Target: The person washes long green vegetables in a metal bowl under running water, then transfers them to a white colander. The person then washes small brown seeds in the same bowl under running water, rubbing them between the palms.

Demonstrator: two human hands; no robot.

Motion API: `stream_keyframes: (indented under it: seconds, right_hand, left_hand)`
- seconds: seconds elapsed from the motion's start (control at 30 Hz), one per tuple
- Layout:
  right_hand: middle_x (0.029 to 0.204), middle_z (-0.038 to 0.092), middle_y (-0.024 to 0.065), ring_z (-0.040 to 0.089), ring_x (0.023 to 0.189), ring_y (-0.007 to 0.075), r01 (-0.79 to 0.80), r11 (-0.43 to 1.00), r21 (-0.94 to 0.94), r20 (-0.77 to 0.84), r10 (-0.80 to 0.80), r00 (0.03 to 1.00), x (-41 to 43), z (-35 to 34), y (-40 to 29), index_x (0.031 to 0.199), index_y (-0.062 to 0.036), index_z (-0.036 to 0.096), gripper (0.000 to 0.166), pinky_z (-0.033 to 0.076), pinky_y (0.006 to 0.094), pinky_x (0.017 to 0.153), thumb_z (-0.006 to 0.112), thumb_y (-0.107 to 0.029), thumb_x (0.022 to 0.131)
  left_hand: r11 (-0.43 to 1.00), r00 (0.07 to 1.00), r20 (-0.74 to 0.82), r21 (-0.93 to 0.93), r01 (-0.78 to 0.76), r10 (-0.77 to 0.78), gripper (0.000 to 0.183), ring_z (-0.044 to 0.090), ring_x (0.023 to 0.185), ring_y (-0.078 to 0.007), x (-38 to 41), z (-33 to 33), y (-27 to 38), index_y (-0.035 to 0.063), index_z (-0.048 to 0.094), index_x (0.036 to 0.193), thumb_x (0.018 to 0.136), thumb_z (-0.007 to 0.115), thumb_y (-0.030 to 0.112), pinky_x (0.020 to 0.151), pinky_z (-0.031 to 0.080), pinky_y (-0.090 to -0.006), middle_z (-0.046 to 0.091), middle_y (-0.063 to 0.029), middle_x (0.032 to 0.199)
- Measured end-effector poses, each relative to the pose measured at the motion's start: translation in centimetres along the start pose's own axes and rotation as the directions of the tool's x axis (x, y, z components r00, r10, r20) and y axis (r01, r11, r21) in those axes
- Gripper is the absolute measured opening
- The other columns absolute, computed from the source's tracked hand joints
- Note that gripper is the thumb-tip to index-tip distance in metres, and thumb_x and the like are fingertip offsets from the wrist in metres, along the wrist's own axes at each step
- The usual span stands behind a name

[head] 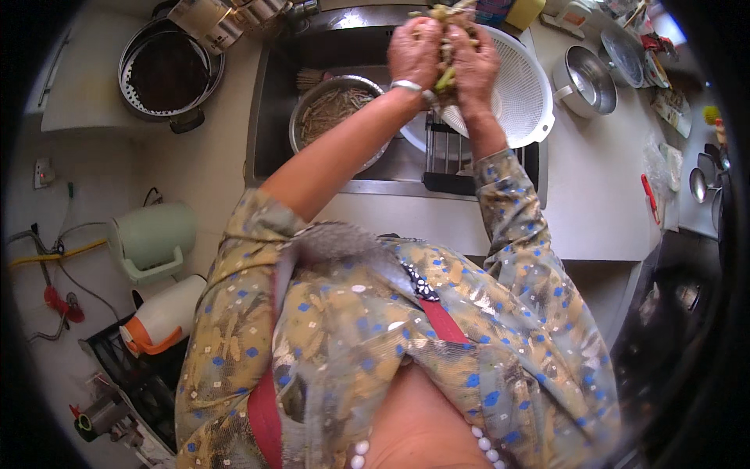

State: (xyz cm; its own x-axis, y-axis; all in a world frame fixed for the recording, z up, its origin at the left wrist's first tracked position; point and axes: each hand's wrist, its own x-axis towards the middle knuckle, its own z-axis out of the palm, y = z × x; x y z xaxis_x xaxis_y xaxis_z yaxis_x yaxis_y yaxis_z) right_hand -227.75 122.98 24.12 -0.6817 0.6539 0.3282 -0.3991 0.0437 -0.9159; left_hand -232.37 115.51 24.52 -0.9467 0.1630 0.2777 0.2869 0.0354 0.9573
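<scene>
Above the far right part of the sink, my left hand [415, 51] and my right hand [477, 65] press a clump of yellow-green and brownish vegetable pieces [446, 79] between them. My right hand overlaps a white plastic colander [521, 94], which is tilted at the sink's right side. Below my left forearm, a round metal bowl [296, 120] sits in the sink and holds cloudy water with many thin vegetable pieces [334, 111]. Under the colander, a pale basin [415, 132] shows in part. My palms and some fingertips are hidden by the clump.
The steel sink [357, 186] has a metal roll-up rack [448, 183] across its right half. A steamer pot [170, 70] stands left; a metal mug [586, 82] stands right. A red-handled knife [649, 196] lies on the right counter. A green kettle [152, 237] is at left.
</scene>
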Motion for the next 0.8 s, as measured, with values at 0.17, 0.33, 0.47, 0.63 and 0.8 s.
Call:
stream_keyframes:
  seconds: [0.17,0.33,0.47,0.63,0.8]
  right_hand:
    - [0.087,0.056,0.007,0.051,0.075,0.0111,-0.215,0.785,-0.581,-0.01,0.257,0.966,3.4,-7.8,5.7,0.102,-0.0013,0.052,0.039,0.042,0.0248,0.067,0.054,-0.032,0.078]
    - [0.098,0.053,0.0165,0.046,0.098,0.0303,-0.095,0.604,-0.791,0.044,0.212,0.976,2.3,-9.0,4.2,0.1,-0.0083,0.056,0.034,0.035,0.0376,0.085,0.048,-0.031,0.076]
    - [0.095,0.055,0.0156,0.052,0.088,0.03,0.017,0.536,-0.844,0.081,0.097,0.992,1.6,-9.1,4.8,0.094,-0.008,0.059,0.025,0.04,0.0362,0.079,0.044,-0.012,0.074]
    - [0.09,0.059,0.0111,0.061,0.07,0.0184,-0.12,0.756,-0.643,-0.07,0.099,0.993,0.3,-7.6,1.5,0.1,-0.0048,0.055,0.03,0.049,0.0285,0.06,0.045,0.001,0.073]
    - [0.076,0.058,0.0084,0.06,0.061,0.0128,-0.181,0.98,-0.085,0.264,0.197,0.944,-4.0,-0.3,-2.5,0.106,-0.0044,0.05,0.025,0.046,0.0181,0.044,0.042,-0.017,0.086]
  left_hand:
    - [0.655,0.603,0.49,-0.085,0.751,-0.629,0.041,0.049,0.095,-0.0227,-0.1,5.5,-2.5,0.0098,0.044,0.11,0.078,0.049,0.035,0.079,0.039,-0.0392,0.049,-0.0102,0.107]
    - [0.761,0.567,0.536,0.258,0.595,-0.625,0.042,0.037,0.11,-0.0281,-0.3,2.6,0.4,0.0112,0.034,0.121,0.081,0.044,0.02,0.08,0.042,-0.0467,0.035,-0.0114,0.122]
    - [0.646,0.629,0.354,-0.085,0.759,-0.692,0.025,0.053,0.06,-0.0162,1.0,0.9,0.7,0.0035,0.041,0.108,0.085,0.034,0.011,0.05,0.046,-0.0256,0.052,-0.0164,0.091]
    - [0.65,0.644,0.321,-0.104,0.753,-0.694,0.023,0.028,0.037,-0.0044,2.0,-4.6,-0.9,0.0061,0.05,0.095,0.084,0.043,0.026,0.033,0.022,-0.0185,0.045,0.0003,0.055]
    - [0.492,0.509,0.087,-0.165,0.855,-0.856,0.018,0.031,0.039,-0.0052,2.2,-14.0,-9.6,0.0093,0.053,0.078,0.078,0.049,0.026,0.035,0.026,-0.0208,0.04,0.003,0.052]
